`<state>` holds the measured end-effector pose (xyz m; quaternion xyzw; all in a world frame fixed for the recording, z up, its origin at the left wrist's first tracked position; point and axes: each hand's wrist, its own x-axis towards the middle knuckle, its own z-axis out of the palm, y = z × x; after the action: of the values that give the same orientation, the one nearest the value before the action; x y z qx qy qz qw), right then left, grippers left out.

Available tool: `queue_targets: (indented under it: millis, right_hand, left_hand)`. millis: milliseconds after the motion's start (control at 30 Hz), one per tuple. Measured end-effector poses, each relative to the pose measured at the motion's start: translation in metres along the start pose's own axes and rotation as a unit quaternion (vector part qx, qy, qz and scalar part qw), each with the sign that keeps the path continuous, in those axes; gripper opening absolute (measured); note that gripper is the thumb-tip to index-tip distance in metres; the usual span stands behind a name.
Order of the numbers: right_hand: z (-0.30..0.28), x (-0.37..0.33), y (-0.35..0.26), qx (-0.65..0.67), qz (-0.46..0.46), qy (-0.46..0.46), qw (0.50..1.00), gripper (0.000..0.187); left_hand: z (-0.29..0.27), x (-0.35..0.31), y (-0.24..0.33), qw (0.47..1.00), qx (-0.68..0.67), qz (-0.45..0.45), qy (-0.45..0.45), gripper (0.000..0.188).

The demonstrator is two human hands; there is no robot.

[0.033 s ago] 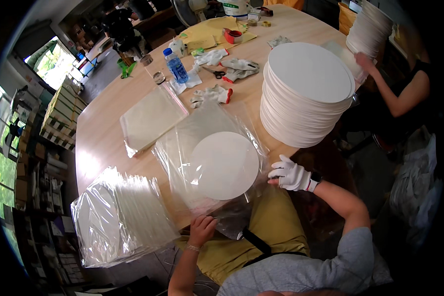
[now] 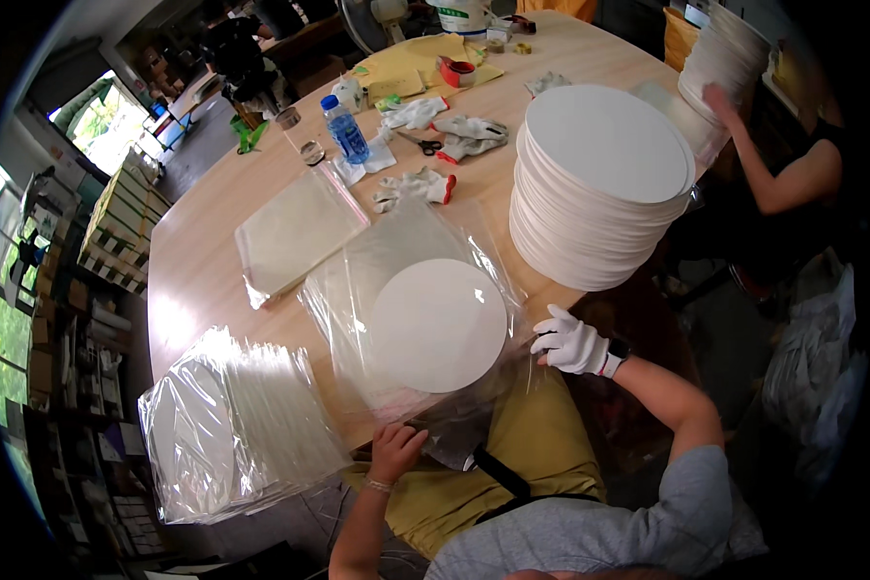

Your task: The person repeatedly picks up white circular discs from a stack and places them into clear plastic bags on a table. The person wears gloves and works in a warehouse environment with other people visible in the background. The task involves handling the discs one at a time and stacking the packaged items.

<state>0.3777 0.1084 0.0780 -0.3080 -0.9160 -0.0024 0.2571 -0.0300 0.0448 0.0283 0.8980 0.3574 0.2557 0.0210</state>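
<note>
A white round disc (image 2: 439,326) lies in a clear plastic bag (image 2: 353,333) at the table's near edge. My bare left hand (image 2: 397,451) is closed on the bag's near left edge, its fingers curled over the film. On my right hand (image 2: 572,343) is a white glove. Its thumb and bent fingers pinch the film at the near right corner, while the upper fingers stand a little apart. Loose film hangs above my lap between the hands. Just beyond my right hand rises a tall stack of white discs (image 2: 599,232).
Bagged discs (image 2: 232,435) lie piled at the near left, with flat clear bags (image 2: 300,232) beyond. Gloves (image 2: 469,135), scissors (image 2: 425,144), a water bottle (image 2: 345,130) and a red tape roll (image 2: 456,72) sit farther back. A co-worker's arm (image 2: 764,174) reaches toward another disc stack (image 2: 725,58).
My right hand has shifted slightly right, its thumb drawn in toward the fingers. The co-worker's hand has moved up along the far disc stack. The disc and my left hand have barely moved.
</note>
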Motion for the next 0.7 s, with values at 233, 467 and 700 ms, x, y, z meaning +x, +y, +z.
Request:
queue_targets:
  millis: [233,467,700]
  right_hand:
    - [0.024,-0.011,-0.005,-0.066,0.048,0.089,0.993,0.012]
    - [0.008,-0.005,-0.001,0.009,0.014,0.064,0.998,0.008]
    - [0.015,-0.012,0.013,0.059,0.051,0.021,0.997,0.011]
  left_hand:
    - [-0.011,0.012,0.004,0.997,-0.068,-0.008,0.02,0.017]
    - [-0.015,0.025,0.005,0.998,-0.047,0.023,-0.021,0.017]
    - [-0.002,0.009,-0.005,0.993,-0.115,-0.036,0.018,0.022]
